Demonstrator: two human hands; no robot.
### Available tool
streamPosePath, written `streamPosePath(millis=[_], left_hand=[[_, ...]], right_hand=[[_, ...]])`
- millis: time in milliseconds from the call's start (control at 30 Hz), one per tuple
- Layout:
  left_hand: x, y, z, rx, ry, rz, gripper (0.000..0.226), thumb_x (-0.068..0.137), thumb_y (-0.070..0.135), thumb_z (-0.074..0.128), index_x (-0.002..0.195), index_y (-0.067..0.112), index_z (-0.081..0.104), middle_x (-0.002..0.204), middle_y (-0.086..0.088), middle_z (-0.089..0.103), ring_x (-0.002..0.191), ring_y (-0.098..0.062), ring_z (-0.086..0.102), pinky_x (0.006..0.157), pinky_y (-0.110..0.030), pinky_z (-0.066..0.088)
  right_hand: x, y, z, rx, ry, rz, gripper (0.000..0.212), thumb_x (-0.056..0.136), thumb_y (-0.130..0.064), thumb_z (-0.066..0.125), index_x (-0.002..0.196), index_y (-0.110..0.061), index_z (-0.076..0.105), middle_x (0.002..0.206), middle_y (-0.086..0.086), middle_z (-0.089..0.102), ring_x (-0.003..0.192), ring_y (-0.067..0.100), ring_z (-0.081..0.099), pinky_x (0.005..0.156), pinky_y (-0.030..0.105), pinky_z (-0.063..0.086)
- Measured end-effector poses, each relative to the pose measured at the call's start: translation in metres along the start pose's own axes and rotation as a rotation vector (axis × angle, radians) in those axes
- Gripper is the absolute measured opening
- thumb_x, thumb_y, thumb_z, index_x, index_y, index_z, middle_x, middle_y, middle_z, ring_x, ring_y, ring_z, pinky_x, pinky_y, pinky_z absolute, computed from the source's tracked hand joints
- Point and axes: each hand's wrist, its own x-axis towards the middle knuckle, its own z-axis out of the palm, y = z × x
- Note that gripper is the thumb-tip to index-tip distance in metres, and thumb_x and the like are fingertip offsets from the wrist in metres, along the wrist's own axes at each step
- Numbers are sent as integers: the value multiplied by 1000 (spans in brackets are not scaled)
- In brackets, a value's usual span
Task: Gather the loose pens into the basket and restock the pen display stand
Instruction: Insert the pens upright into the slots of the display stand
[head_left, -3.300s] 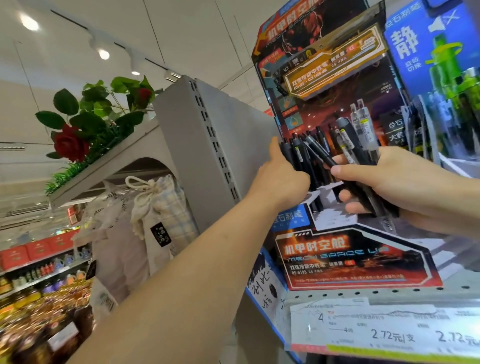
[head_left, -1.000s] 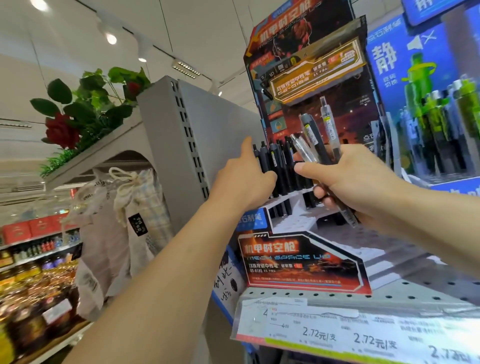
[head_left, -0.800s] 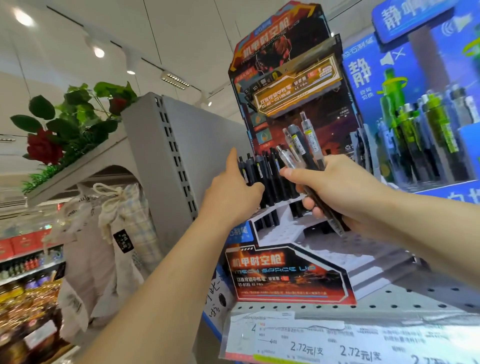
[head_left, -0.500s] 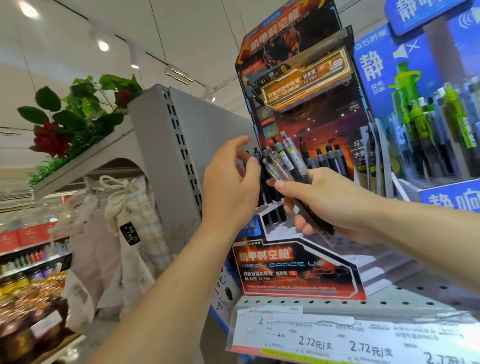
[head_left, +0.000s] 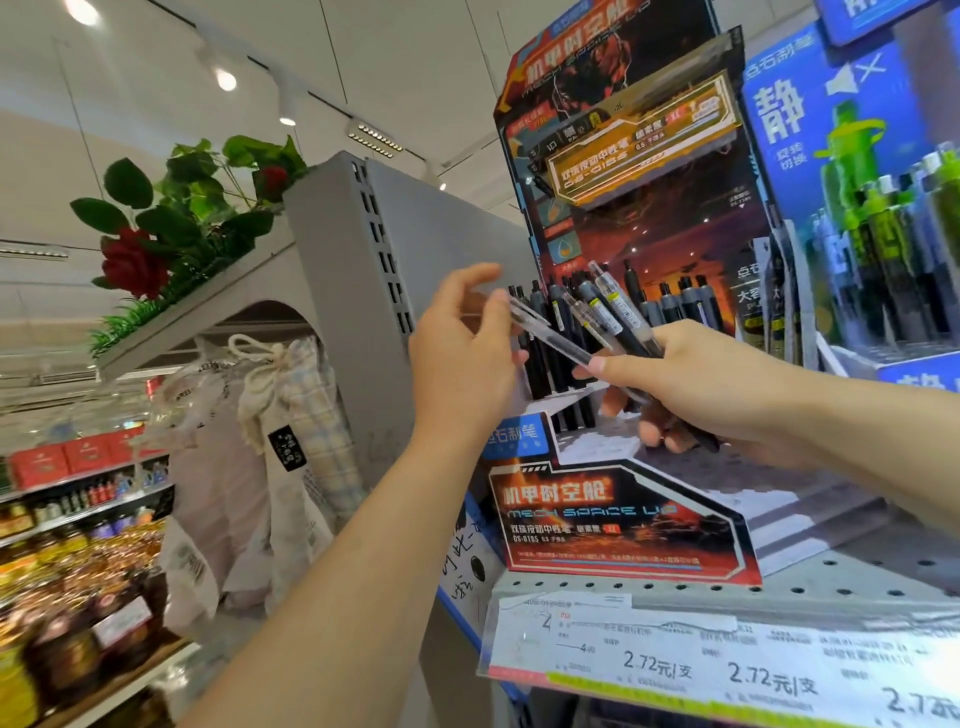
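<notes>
The left hand (head_left: 460, 358) is raised in front of the pen stand (head_left: 623, 519), its thumb lifted and its fingers (head_left: 498, 306) pinching the upper end of a clear pen (head_left: 550, 338). That pen slants down to the right, where its lower end meets the right hand (head_left: 717, 389). The right hand grips a bundle of pens (head_left: 608, 317), fingers curled round their lower halves, the tops fanning up and to the left; some are clear with yellow labels, others dark. Whether the right thumb presses on the clear pen is hard to tell, since motion blur smears that spot.

Behind both hands, black pens (head_left: 545, 353) stand upright in the stand's far left slots, and a few more (head_left: 680, 306) stand further right. The stand sits on a perforated grey shelf (head_left: 831, 582), with a price strip (head_left: 727, 670) along its near edge. A blue display of green pens (head_left: 883, 234) stands to the right. On the far left, red artificial roses (head_left: 135, 265) top a grey unit, with cloth bags (head_left: 270, 457) hanging below.
</notes>
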Motion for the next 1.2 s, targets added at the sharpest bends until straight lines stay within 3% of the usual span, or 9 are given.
streamPosePath(millis=[100,300,400,500,700,833,1000,1100,1200], left_hand=[[2,6,1,-67,130,44,24,103,16,53,119,33,56,90,9,60,73,-6,72,61,-24,60],[-3,9,7,-83,84,84,53,94,10,66,137,35,46,107,9,62,75,-15,73,72,-35,63],[-1,8,5,-120,173,95,50,94,7,65,134,31,47,117,4,61,79,-11,73,72,-38,63],[0,5,4,14,198,110,41,95,11,63,126,36,52,115,18,58,87,-10,70,78,-40,61],[2,-1,8,160,108,100,41,96,14,61,125,41,53,111,18,62,74,-7,68,75,-39,61],[4,-2,10,195,5,38,52,93,12,59,133,44,50,86,34,59,71,-7,66,66,-31,61],[8,-1,9,263,-147,23,70,86,9,61,143,44,41,110,11,51,86,-7,60,71,-19,48],[8,-2,8,262,-237,-22,71,86,8,60,144,44,39,87,8,52,79,-8,58,66,-18,48],[10,-4,8,250,-343,-109,72,88,8,58,146,44,35,64,11,53,63,-6,59,56,-13,48]], right_hand=[[1,3,-4,-60,21,4,21,99,-38,63,89,-21,70,70,6,69,39,11,43,39,21,37],[5,6,-5,-68,89,0,19,100,-39,61,96,-23,70,67,0,67,38,12,38,41,25,34],[7,9,-7,-141,122,-6,18,100,-41,60,96,-26,68,50,-3,52,38,14,36,42,28,33],[9,9,-7,-147,149,-20,8,97,-42,63,100,-34,67,45,-8,38,38,13,32,39,27,31],[9,8,-5,-86,71,28,18,99,-45,58,110,-32,54,70,6,41,48,15,31,43,29,29],[10,6,-2,-56,86,72,17,99,-43,53,112,-35,48,80,8,46,53,16,36,44,28,33],[9,5,-2,-38,90,56,7,101,-29,50,107,-26,51,80,7,51,54,17,39,43,27,34],[8,5,-1,9,110,35,15,103,-18,49,91,-22,56,67,-2,51,45,10,40,40,21,34],[7,5,1,-20,106,31,11,104,-17,48,98,-14,58,71,5,46,49,12,39,40,22,32]])
